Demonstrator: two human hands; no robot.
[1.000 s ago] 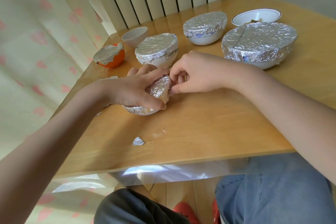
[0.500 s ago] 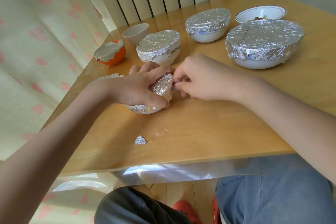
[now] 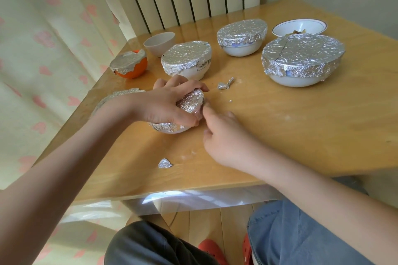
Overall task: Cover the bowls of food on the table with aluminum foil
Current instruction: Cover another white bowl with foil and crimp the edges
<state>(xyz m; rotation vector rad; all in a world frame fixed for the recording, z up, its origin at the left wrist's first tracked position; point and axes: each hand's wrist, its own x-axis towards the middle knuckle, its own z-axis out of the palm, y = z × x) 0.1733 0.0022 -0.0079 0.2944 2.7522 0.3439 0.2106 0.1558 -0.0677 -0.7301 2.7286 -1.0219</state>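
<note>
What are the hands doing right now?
Left hand: gripping the foil-covered bowl.
Right hand: fingers curled at the foil's edge; a pinch cannot be told.

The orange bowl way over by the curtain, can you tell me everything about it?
The orange bowl is small, round and glossy. Crinkled silver foil covers its top, with ragged edges drooping unevenly down its sides. It sits upright near the table's far left corner, beside an uncovered pale bowl. No hand touches it.

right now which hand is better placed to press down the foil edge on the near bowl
Right. The left hand grips the foil-covered near bowl, holding it steady, while the right hand holds nothing and its fingertips touch the foil's exposed edge.
</note>
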